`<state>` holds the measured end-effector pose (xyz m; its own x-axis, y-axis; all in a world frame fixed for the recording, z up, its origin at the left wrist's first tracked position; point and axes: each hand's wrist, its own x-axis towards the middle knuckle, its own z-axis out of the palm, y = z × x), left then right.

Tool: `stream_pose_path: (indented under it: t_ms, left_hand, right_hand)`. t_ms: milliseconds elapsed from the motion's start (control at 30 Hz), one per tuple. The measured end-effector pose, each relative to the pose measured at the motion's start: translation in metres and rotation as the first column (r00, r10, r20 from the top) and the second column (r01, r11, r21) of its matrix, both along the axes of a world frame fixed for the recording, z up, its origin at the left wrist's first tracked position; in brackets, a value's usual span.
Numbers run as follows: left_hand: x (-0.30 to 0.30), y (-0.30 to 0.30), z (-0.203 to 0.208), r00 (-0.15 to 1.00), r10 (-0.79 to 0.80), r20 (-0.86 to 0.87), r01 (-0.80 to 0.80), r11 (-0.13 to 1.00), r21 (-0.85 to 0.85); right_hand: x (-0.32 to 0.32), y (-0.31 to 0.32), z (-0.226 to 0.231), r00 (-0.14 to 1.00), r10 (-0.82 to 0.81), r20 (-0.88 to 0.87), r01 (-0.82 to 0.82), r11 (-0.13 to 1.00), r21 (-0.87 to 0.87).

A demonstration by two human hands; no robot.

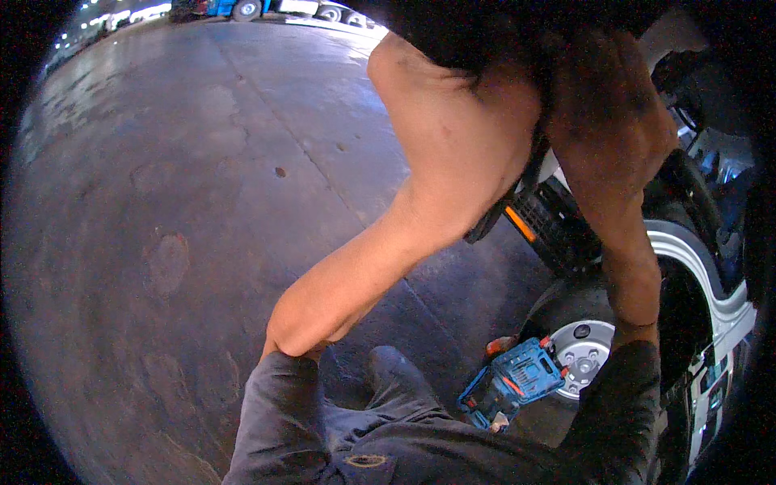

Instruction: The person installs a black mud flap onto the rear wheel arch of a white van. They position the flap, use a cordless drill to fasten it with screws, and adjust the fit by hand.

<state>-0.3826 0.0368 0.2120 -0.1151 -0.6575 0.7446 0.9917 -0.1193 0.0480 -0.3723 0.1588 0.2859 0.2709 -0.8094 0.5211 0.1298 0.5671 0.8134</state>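
Note:
Both my arms reach up and forward, close in front of me. My left hand (457, 113) comes up from the lower left, its back and wrist lit. Its fingers disappear into a black shape (485, 24) at the top edge. My right hand (610, 121) is raised beside it in deep shadow, bent at the wrist, and its fingers cannot be made out. Whether either hand grips the black shape, I cannot tell. Below and behind the hands shows a vehicle's dark front corner with an orange marker strip (520, 223).
On the right is a vehicle with a silver wheel (584, 360) and pale wheel-arch trim (687, 242). An open blue tool case (529, 370) lies by that wheel, near my legs. Stained concrete floor (202, 242) spreads left. A blue truck (222, 8) stands far back.

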Motion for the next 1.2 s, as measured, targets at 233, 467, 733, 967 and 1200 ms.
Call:
stream_pose_path:
  t_ms: [233, 467, 733, 967, 1200]
  left_hand:
    - [-0.006, 0.003, -0.005, 0.980, 0.199, -0.009, -0.199, 0.980, 0.014]
    - [-0.010, 0.004, -0.004, 0.969, 0.240, 0.061, -0.239, 0.971, -0.019]
    - [-0.008, 0.001, -0.007, 0.957, 0.263, 0.120, -0.260, 0.965, -0.042]
    - [-0.004, -0.003, -0.001, 0.975, 0.209, 0.074, -0.206, 0.978, -0.041]
    - [-0.001, -0.005, 0.001, 0.987, 0.117, 0.110, -0.113, 0.993, -0.043]
  right_hand:
    - [-0.023, 0.001, -0.033, 0.769, 0.613, 0.183, -0.481, 0.742, -0.466]
    - [-0.044, 0.000, -0.039, 0.643, 0.758, 0.108, -0.698, 0.638, -0.326]
    - [0.007, 0.006, -0.012, 0.667, 0.653, 0.360, -0.379, 0.713, -0.590]
    - [0.029, 0.013, 0.017, 0.667, 0.508, 0.545, -0.314, 0.855, -0.413]
    - [0.016, 0.004, 0.021, 0.817, 0.389, 0.426, -0.228, 0.896, -0.381]
